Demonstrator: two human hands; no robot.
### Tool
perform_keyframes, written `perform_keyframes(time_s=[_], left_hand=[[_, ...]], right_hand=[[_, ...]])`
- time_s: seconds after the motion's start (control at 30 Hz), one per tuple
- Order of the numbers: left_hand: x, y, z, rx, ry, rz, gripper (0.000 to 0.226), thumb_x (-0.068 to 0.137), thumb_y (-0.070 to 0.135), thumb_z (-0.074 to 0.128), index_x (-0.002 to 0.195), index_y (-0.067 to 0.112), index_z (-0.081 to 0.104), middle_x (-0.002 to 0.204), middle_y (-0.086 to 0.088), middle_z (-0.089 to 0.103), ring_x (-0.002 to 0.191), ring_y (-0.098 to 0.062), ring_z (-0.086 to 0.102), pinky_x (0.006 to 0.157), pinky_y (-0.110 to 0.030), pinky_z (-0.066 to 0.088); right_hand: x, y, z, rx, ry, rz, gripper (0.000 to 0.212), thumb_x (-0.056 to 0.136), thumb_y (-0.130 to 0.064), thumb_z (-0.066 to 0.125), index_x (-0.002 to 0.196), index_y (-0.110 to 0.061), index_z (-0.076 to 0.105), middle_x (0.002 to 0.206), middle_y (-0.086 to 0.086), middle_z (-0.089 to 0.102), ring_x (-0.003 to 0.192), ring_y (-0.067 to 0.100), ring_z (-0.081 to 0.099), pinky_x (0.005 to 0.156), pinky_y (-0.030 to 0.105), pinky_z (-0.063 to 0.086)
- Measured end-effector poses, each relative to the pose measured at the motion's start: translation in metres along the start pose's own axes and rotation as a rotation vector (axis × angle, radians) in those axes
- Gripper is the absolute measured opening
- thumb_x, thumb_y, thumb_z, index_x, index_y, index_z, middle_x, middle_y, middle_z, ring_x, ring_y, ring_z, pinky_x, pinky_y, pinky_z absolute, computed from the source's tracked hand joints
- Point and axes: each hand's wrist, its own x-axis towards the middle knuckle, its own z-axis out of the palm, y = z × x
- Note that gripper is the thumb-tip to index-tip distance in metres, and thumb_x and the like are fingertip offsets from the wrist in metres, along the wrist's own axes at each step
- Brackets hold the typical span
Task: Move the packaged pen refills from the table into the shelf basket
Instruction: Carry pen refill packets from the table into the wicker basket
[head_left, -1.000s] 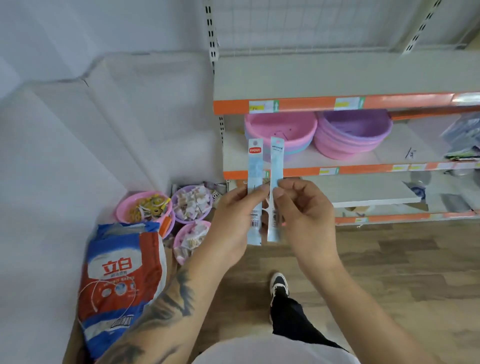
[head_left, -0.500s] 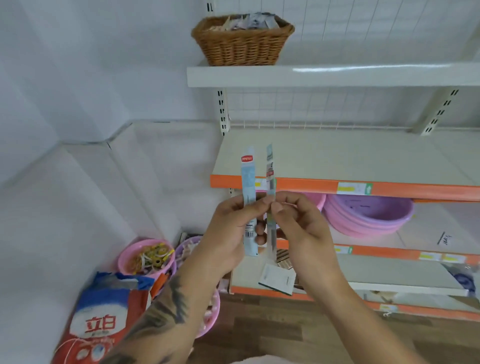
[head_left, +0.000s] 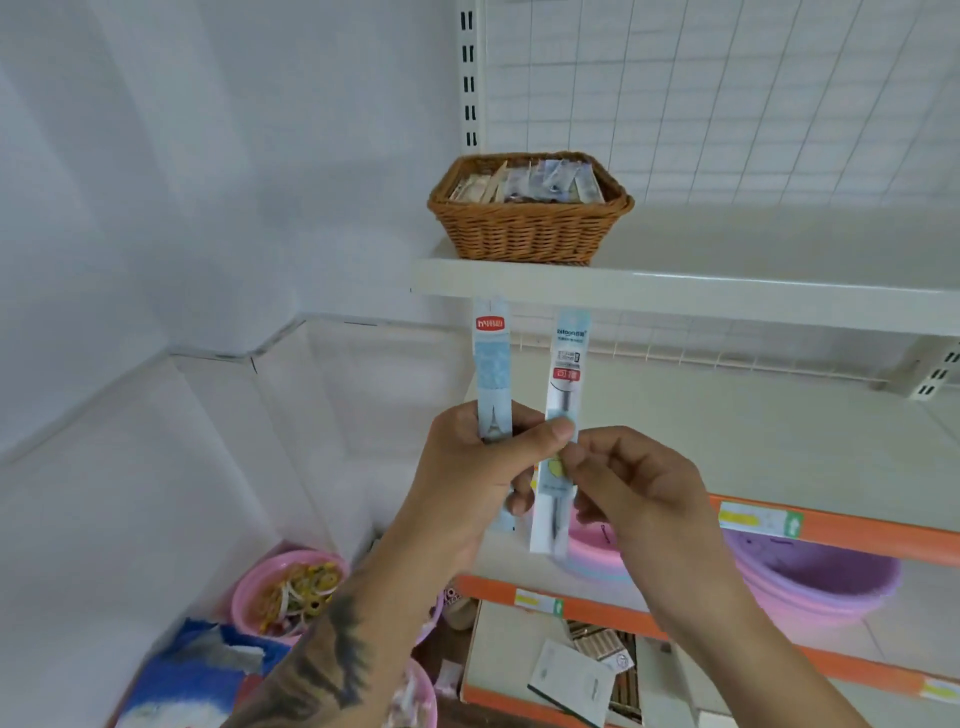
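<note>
Two long, thin packaged pen refills stand upright in front of me. My left hand (head_left: 467, 473) grips the left refill pack (head_left: 491, 364), pale blue with a red label at its top. The right refill pack (head_left: 563, 374), white with a red tag, is pinched between my left thumb and the fingers of my right hand (head_left: 634, 483). Above them a brown wicker basket (head_left: 527, 234) sits at the left end of a white shelf (head_left: 727, 296), holding several packets. The packs' tops reach just under that shelf's front edge.
Below are orange-edged shelves (head_left: 852, 530) with stacked pink and purple basins (head_left: 821, 582). A pink bowl (head_left: 249, 587) of rubber bands and a blue and red bag (head_left: 192, 680) lie at lower left. A white wall is on the left; a wire grid backs the shelves.
My view has tilted up, so the basket now sits near the middle. Both hands have risen with the packs, and the right pack has turned its printed face toward me.
</note>
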Motion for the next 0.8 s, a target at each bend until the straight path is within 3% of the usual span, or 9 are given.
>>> perform_keyframes(time_s=[0.13, 0.27, 0.33, 0.4, 0.47, 0.6, 0.7, 0.8], left_hand=[[0.027, 0.039, -0.011, -0.132, 0.027, -0.01, 0.043, 0.082, 0.05, 0.074, 0.087, 0.008, 0.067, 0.063, -0.009, 0.053, 0.046, -0.021, 0.046, 0.045, -0.026, 0.039], [0.06, 0.079, -0.03, -0.211, 0.032, 0.061, 0.047, 0.084, 0.054, 0.065, 0.097, 0.009, 0.064, 0.065, -0.007, 0.051, 0.045, -0.019, 0.045, 0.047, -0.026, 0.038], [0.071, 0.089, -0.034, -0.188, 0.02, 0.08, 0.045, 0.088, 0.053, 0.063, 0.097, 0.009, 0.063, 0.065, -0.006, 0.05, 0.046, -0.02, 0.045, 0.048, -0.026, 0.038], [0.078, 0.094, -0.034, -0.158, 0.004, 0.051, 0.042, 0.091, 0.052, 0.063, 0.095, 0.01, 0.063, 0.063, -0.006, 0.048, 0.045, -0.022, 0.044, 0.049, -0.027, 0.038], [0.082, 0.096, -0.034, -0.125, -0.007, -0.003, 0.04, 0.093, 0.051, 0.063, 0.089, 0.011, 0.062, 0.059, -0.006, 0.044, 0.045, -0.022, 0.043, 0.049, -0.027, 0.04], [0.087, 0.091, -0.037, -0.125, -0.039, -0.125, 0.041, 0.086, 0.051, 0.069, 0.085, 0.01, 0.061, 0.056, -0.006, 0.04, 0.044, -0.021, 0.042, 0.049, -0.026, 0.039], [0.086, 0.092, -0.039, -0.205, -0.085, -0.261, 0.039, 0.08, 0.044, 0.074, 0.087, 0.009, 0.06, 0.057, -0.005, 0.037, 0.044, -0.016, 0.038, 0.048, -0.025, 0.035], [0.09, 0.095, -0.039, -0.35, -0.083, -0.356, 0.04, 0.089, 0.048, 0.067, 0.087, 0.009, 0.059, 0.058, -0.004, 0.039, 0.044, -0.014, 0.036, 0.047, -0.022, 0.032]], right_hand=[[0.043, -0.045, 0.004, -0.062, 0.016, -0.081, 0.016, 0.096, -0.007, 0.068, 0.083, -0.012, 0.076, 0.062, -0.003, 0.064, 0.057, 0.011, 0.048, 0.054, 0.023, 0.043], [0.105, -0.122, 0.006, -0.081, 0.135, -0.259, 0.01, 0.095, -0.011, 0.071, 0.09, -0.016, 0.077, 0.067, -0.001, 0.066, 0.058, 0.014, 0.049, 0.054, 0.027, 0.043], [0.145, -0.153, 0.007, -0.112, 0.227, -0.313, 0.003, 0.095, -0.016, 0.073, 0.097, -0.017, 0.076, 0.074, -0.004, 0.073, 0.054, 0.008, 0.054, 0.055, 0.023, 0.045], [0.188, -0.169, 0.009, -0.23, 0.292, -0.3, 0.009, 0.093, -0.02, 0.075, 0.102, -0.019, 0.073, 0.086, -0.003, 0.076, 0.054, -0.002, 0.058, 0.056, 0.018, 0.046], [0.224, -0.169, 0.013, -0.354, 0.306, -0.231, 0.012, 0.092, -0.02, 0.076, 0.103, -0.018, 0.072, 0.094, 0.002, 0.076, 0.056, 0.002, 0.06, 0.053, 0.02, 0.047], [0.263, -0.151, 0.022, -0.64, 0.225, -0.116, 0.008, 0.091, -0.012, 0.074, 0.091, -0.019, 0.07, 0.083, 0.003, 0.07, 0.056, 0.014, 0.059, 0.039, 0.016, 0.04], [0.278, -0.141, 0.026, -0.785, 0.182, -0.098, 0.012, 0.091, -0.008, 0.07, 0.083, -0.017, 0.071, 0.086, 0.005, 0.071, 0.063, 0.017, 0.062, 0.048, 0.021, 0.044], [0.285, -0.137, 0.032, -0.965, 0.177, -0.117, 0.015, 0.09, -0.009, 0.067, 0.083, -0.022, 0.071, 0.095, 0.003, 0.071, 0.078, 0.019, 0.067, 0.064, 0.03, 0.057]])
